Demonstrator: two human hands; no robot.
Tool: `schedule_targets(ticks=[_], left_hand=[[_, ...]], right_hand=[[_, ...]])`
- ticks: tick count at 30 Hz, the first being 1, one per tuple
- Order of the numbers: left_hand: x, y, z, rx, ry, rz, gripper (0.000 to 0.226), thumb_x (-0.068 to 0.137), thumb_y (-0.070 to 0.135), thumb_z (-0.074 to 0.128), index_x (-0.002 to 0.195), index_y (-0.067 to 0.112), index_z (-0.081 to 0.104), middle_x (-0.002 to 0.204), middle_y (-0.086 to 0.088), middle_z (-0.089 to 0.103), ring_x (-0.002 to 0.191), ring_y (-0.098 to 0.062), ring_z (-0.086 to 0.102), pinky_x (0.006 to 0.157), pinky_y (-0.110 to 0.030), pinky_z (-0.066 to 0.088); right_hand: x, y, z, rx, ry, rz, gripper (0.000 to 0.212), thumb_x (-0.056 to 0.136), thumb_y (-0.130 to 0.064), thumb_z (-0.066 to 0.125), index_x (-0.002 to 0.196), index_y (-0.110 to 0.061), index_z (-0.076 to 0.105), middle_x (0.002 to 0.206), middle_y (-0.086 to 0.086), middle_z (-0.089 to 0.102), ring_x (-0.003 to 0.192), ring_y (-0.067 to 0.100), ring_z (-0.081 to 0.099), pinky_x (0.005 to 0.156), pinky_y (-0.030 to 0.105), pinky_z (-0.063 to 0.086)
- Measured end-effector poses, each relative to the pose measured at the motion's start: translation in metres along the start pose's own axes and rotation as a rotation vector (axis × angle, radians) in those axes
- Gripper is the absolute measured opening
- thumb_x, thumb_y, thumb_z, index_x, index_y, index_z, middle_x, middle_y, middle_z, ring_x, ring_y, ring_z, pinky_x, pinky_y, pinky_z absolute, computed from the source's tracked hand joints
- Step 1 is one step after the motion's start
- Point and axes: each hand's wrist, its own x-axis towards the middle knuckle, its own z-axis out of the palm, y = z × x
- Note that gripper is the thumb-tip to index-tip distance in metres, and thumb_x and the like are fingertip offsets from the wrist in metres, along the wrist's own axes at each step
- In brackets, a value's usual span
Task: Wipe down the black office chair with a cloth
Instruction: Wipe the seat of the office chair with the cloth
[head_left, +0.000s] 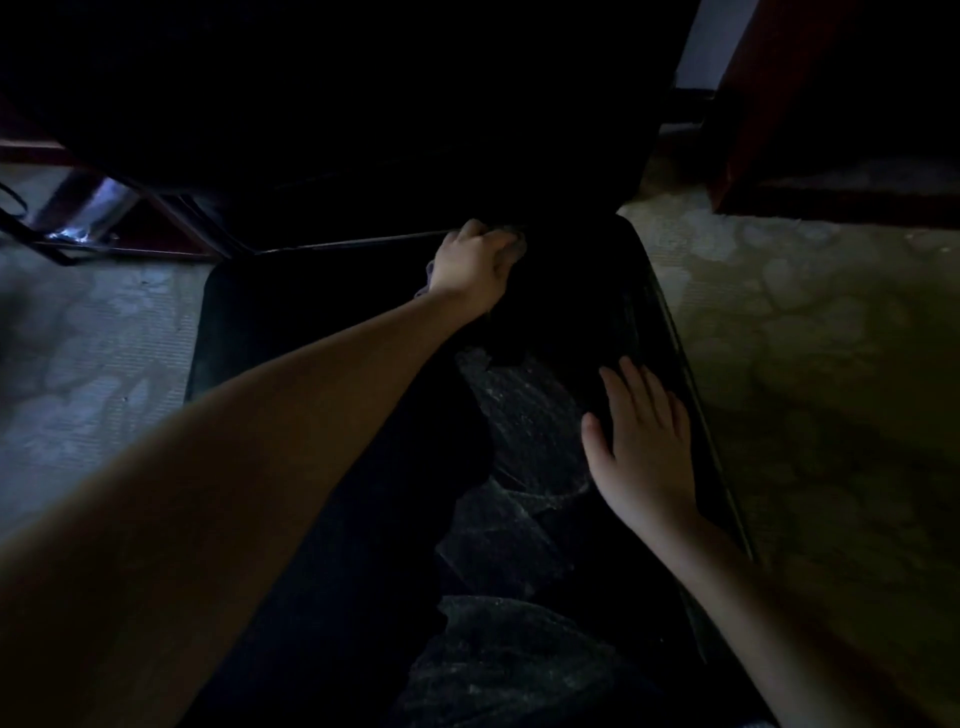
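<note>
The left hand (475, 265) was curled round a bunched cloth (516, 244), holding it against the chair (311, 322) where seat met back. Nearer the person and to that hand's right, the right hand (644, 441) lay flat on the seat by its edge, fingers straight and slightly spread.

A pale, mottled floor (810, 364) spreads to the left and right in dim light. At the far right stands dark reddish wooden furniture (831, 130), with a strip of pale wall (706, 41) just beside it. At the far left, thin dark frame bars (171, 218) slant beside a shiny metallic piece (98, 208).
</note>
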Motion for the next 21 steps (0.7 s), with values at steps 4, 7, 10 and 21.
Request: schedule_targets(ticks=[4, 7, 10, 21], left_hand=[[0.01, 0.039, 0.009, 0.013, -0.085, 0.178, 0.038, 0.097, 0.029, 0.044, 0.134, 0.023, 0.05, 0.13, -0.011, 0.048, 0.118, -0.032, 0.045, 0.093, -0.033, 0.037], [0.004, 0.062, 0.012, 0.039, -0.153, 0.373, 0.038, 0.097, 0.028, 0.045, 0.134, 0.021, 0.05, 0.134, -0.008, 0.046, 0.123, -0.027, 0.042, 0.099, -0.03, 0.032], [-0.006, 0.059, 0.002, 0.051, -0.235, 0.53, 0.037, 0.097, 0.026, 0.047, 0.132, 0.017, 0.052, 0.133, -0.009, 0.047, 0.122, -0.028, 0.043, 0.101, -0.03, 0.029], [-0.124, 0.017, -0.018, -0.027, -0.358, 0.718, 0.038, 0.089, 0.034, 0.044, 0.111, 0.013, 0.068, 0.106, -0.012, 0.061, 0.09, -0.031, 0.06, 0.084, -0.037, 0.046]], right_hand=[[0.001, 0.0, 0.007, -0.027, 0.082, -0.011, 0.07, 0.086, -0.047, 0.011, 0.144, -0.015, 0.036, 0.153, 0.004, 0.029, 0.142, 0.021, 0.021, 0.112, 0.033, 0.004], [0.002, 0.001, 0.008, -0.015, 0.111, -0.018, 0.065, 0.089, -0.044, 0.017, 0.141, -0.012, 0.041, 0.15, 0.006, 0.035, 0.14, 0.023, 0.027, 0.113, 0.036, 0.01], [0.0, 0.002, 0.009, 0.003, 0.122, -0.024, 0.063, 0.09, -0.042, 0.018, 0.139, -0.011, 0.043, 0.149, 0.007, 0.036, 0.139, 0.024, 0.029, 0.114, 0.04, 0.016], [-0.012, -0.002, 0.002, 0.334, 0.308, -0.048, 0.051, 0.095, -0.031, 0.026, 0.133, -0.005, 0.048, 0.141, 0.01, 0.046, 0.13, 0.023, 0.041, 0.107, 0.041, 0.029]])
